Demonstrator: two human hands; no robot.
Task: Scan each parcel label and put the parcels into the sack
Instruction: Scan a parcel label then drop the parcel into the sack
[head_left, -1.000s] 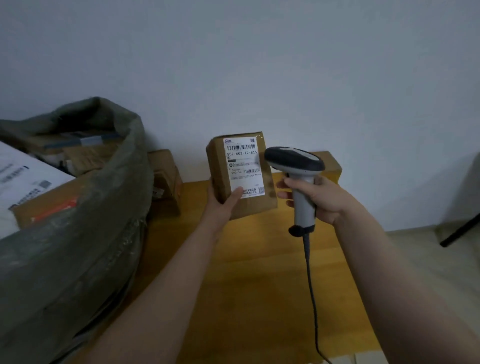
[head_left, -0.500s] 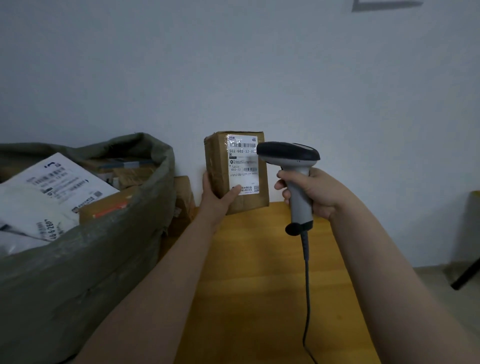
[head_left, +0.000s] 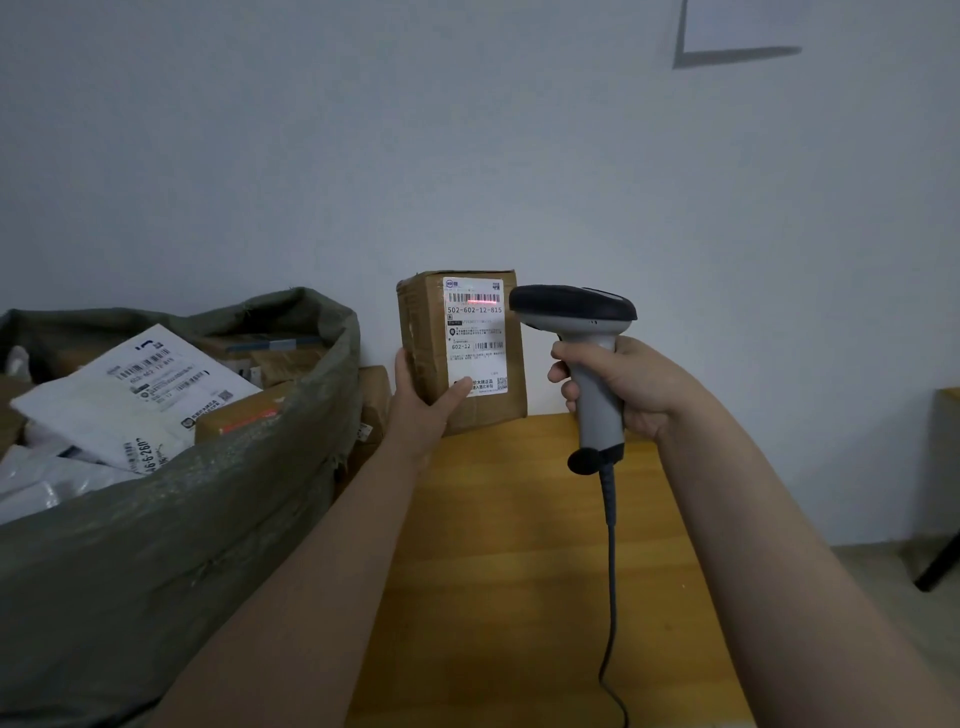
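Scanning step, judging by the red line on the barcode. The left hand (head_left: 421, 410) grips a small cardboard parcel (head_left: 428, 332) upright by its lower end. The thumb lies across the bottom of the white label (head_left: 475, 338); the fingers behind are hidden. The parcel is held up over the far end of the wooden tabletop (head_left: 519, 545), just right of the sack (head_left: 182, 519).

The right hand (head_left: 639, 384) is clenched round the grey handle of a corded barcode scanner (head_left: 571, 306). Its dark head points at the label, close beside it.

Handling: a stiff rectangular box, brown corrugated board with slightly crushed corners and shiny tape on the side. It is probably light, since one hand carries it from the bottom. The tape could be a bit slick. Best hold is across the narrow sides, low down, with the thumb off the barcodes.

The sack is soft woven plastic, grey-green, with a slumped rim. It is heaped with white poly mailers (head_left: 130, 395) and other boxes. With the pile that high, a parcel dropped on top may slide, so it should be set down flat.
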